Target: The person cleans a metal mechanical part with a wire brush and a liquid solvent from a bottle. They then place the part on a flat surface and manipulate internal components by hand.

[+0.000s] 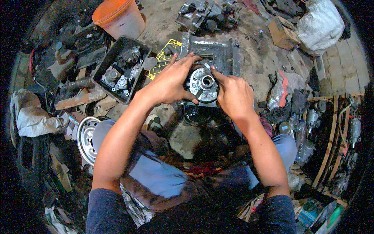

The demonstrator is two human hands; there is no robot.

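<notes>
A round, silver metal machine part with a raised ring-shaped hub at its centre lies between my two hands, its face turned up. My left hand spans its left side, thumb at the near edge and fingers reaching over the far edge. On the other side, my right hand closes against the rim, with one finger pointing along the upper right edge and the others partly hidden. The part is at the near end of a dark, greasy metal stand. What lies beneath the part is mostly covered.
Left of the stand are a yellow plastic grid and a black tray of metal parts. Farther back stands an orange-lidded bucket. More engine parts lie beyond the stand. A cardboard box and white sack sit far right.
</notes>
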